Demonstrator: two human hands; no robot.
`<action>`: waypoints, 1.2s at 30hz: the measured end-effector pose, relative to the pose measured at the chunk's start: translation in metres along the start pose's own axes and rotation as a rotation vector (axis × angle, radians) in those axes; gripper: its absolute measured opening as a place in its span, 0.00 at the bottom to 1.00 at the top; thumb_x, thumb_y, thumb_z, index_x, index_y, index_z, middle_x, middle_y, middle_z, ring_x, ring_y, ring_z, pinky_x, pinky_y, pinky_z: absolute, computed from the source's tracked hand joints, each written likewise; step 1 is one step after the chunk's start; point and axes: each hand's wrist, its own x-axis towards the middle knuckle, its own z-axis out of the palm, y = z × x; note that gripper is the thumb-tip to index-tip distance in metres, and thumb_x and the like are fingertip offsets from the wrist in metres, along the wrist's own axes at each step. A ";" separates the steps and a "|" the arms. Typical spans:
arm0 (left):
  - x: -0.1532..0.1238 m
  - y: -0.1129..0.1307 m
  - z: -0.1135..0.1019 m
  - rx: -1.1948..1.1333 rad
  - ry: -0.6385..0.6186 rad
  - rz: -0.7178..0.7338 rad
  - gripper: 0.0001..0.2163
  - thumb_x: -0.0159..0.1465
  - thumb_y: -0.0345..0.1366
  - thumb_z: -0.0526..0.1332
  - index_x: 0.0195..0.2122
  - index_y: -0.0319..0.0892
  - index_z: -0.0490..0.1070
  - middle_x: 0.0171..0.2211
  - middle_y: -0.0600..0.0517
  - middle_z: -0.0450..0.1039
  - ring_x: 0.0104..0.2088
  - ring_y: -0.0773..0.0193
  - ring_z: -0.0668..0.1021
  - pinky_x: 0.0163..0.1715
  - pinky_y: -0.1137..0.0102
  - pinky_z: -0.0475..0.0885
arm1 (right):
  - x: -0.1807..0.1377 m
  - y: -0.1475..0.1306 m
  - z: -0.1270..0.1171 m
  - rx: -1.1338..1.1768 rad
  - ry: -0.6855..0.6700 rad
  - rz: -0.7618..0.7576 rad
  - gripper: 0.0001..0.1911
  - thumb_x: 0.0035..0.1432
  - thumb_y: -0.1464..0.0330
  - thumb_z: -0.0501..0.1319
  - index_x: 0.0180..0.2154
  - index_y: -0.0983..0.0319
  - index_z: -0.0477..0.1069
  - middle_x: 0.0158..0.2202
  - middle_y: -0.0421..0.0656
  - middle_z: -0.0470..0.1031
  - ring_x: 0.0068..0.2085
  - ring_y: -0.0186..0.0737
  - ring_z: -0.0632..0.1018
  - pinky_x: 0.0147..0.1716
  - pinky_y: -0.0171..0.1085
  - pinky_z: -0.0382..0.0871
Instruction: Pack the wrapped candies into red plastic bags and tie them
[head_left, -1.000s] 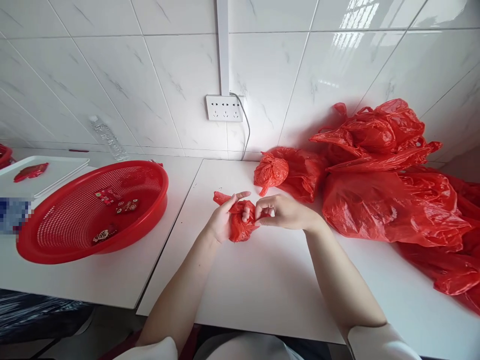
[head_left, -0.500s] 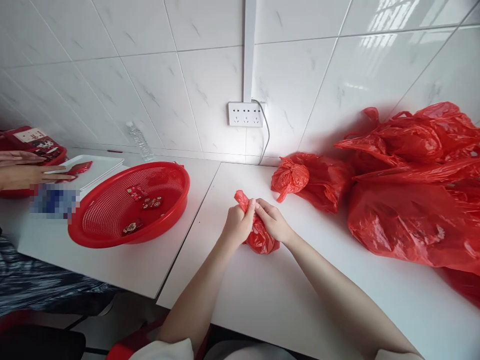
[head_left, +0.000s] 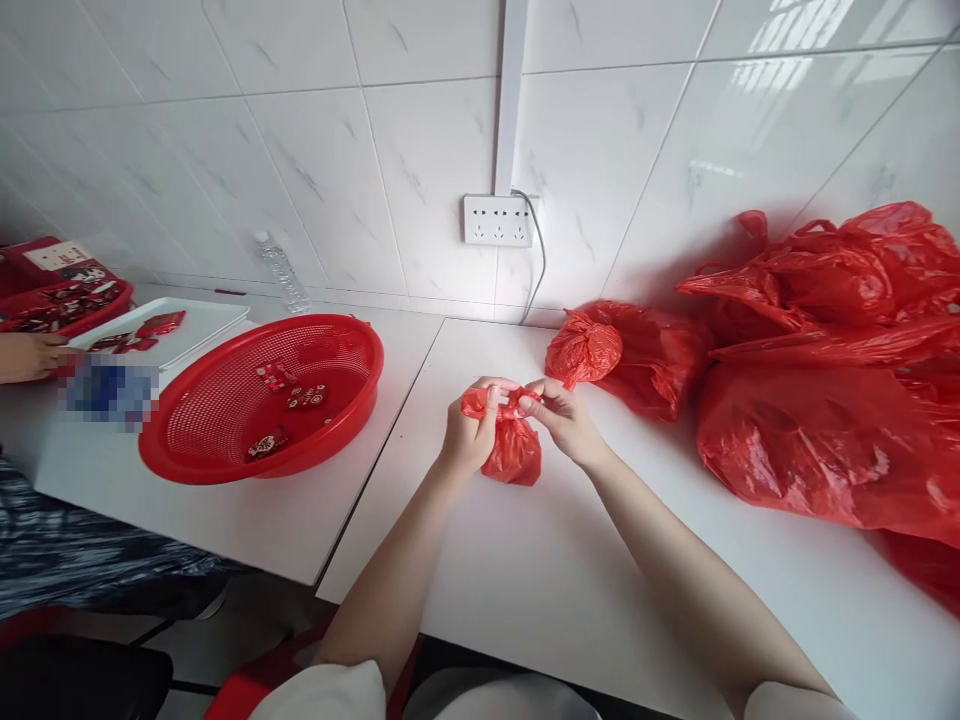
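A small red plastic bag (head_left: 513,456) hangs bunched between my two hands, its full part below and its twisted neck at the top. My left hand (head_left: 471,425) is closed around the left side of the neck, thumb on top. With fingertips pinched, my right hand (head_left: 564,420) grips the right end of the same neck. What the bag contains is hidden by the red plastic. Behind my right hand sits a knotted red bag (head_left: 585,347) on the white table (head_left: 480,570).
Large red plastic bags (head_left: 810,430) pile up on the right. To the left stands a red basket (head_left: 259,400) with a few small packets inside. Farther left are a white tray (head_left: 202,325), a clear bottle (head_left: 281,272) and a co-worker's hand (head_left: 30,357). A power socket (head_left: 498,221) is on the wall.
My hands have moved slightly apart, and the bag's neck is now stretched sideways between them instead of pointing up. The co-worker's hands have drawn back left from the tray.
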 end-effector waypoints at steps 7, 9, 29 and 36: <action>0.003 -0.010 0.006 -0.013 -0.041 -0.102 0.22 0.71 0.50 0.49 0.56 0.44 0.73 0.49 0.44 0.78 0.49 0.57 0.78 0.50 0.64 0.71 | -0.004 -0.024 -0.032 -0.064 0.090 -0.057 0.17 0.63 0.53 0.59 0.31 0.59 0.65 0.29 0.40 0.74 0.34 0.37 0.75 0.40 0.40 0.69; 0.004 -0.011 0.006 -0.004 -0.026 -0.152 0.23 0.71 0.50 0.49 0.58 0.43 0.71 0.48 0.44 0.78 0.51 0.57 0.78 0.52 0.64 0.70 | -0.009 -0.027 -0.041 -0.129 0.096 -0.062 0.17 0.63 0.53 0.60 0.31 0.60 0.66 0.29 0.40 0.74 0.34 0.38 0.76 0.40 0.40 0.69; 0.028 -0.029 0.009 0.005 -0.167 -0.796 0.41 0.60 0.70 0.42 0.59 0.42 0.68 0.50 0.38 0.77 0.30 0.53 0.83 0.32 0.61 0.76 | -0.037 -0.014 -0.028 -1.054 0.163 -0.103 0.38 0.55 0.51 0.64 0.59 0.63 0.59 0.59 0.58 0.66 0.60 0.58 0.67 0.57 0.54 0.61; 0.037 -0.034 0.002 0.105 -0.107 -0.756 0.29 0.63 0.60 0.52 0.52 0.42 0.73 0.44 0.42 0.80 0.30 0.56 0.83 0.31 0.66 0.74 | -0.046 -0.006 -0.046 -1.011 -0.035 0.158 0.12 0.60 0.64 0.59 0.45 0.58 0.71 0.41 0.44 0.75 0.37 0.41 0.77 0.34 0.37 0.67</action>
